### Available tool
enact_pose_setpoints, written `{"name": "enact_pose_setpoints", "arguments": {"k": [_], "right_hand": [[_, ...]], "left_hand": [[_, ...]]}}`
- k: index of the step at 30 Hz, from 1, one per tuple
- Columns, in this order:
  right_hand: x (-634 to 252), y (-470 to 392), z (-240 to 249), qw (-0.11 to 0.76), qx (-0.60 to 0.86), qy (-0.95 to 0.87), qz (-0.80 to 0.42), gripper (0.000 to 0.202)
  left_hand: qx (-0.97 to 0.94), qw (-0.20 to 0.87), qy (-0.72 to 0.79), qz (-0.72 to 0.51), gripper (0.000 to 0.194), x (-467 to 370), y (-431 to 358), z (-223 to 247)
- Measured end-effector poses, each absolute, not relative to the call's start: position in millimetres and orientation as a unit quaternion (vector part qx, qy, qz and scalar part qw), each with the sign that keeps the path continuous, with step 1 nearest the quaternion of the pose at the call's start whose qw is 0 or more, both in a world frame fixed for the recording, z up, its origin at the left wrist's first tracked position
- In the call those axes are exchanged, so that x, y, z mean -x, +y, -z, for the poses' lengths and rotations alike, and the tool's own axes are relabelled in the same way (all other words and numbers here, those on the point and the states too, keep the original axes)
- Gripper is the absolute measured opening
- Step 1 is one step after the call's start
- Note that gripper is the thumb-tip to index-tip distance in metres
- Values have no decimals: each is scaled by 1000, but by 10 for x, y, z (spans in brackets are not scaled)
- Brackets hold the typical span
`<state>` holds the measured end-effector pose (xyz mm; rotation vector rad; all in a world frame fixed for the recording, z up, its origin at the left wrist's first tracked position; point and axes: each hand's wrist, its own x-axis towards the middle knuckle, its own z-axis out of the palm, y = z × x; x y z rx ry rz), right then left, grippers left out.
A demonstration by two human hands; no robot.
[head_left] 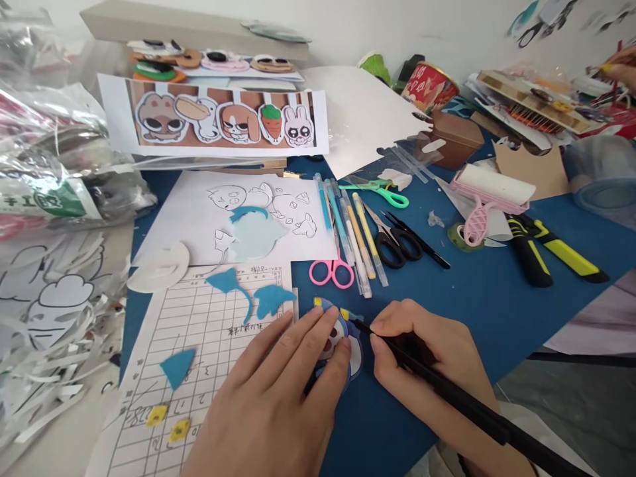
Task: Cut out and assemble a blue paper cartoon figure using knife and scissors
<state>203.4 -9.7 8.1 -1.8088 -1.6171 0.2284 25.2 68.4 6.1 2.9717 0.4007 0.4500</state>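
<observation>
My left hand [278, 391] lies flat with its fingers spread, the fingertips pressing on a small blue cartoon piece [356, 354] with yellow tips and a white face. My right hand [432, 371] pinches a long black pen-like tool [462, 394], whose tip touches the piece near its upper yellow part. My left hand hides much of the piece. Left of it, blue cutouts [272, 299], a blue triangle [177, 368] and yellow bits [179, 430] rest on a grid sheet [144, 397].
Pink scissors [332, 271], pens [360, 245], black scissors [392, 242] and green scissors [380, 191] lie beyond my hands. A pink roller [491, 189] and yellow-black pliers [546, 255] are at right. Paper scraps [54, 371] fill the left. Another person's hand [623, 69] shows top right.
</observation>
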Motion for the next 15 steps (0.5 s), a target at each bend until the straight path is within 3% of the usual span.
{"name": "enact_pose_setpoints", "arguments": {"k": [15], "right_hand": [[-1996, -99, -93, 354, 689, -629, -65, 21]], "left_hand": [[-975, 87, 143, -147, 37, -274, 699, -49]]}}
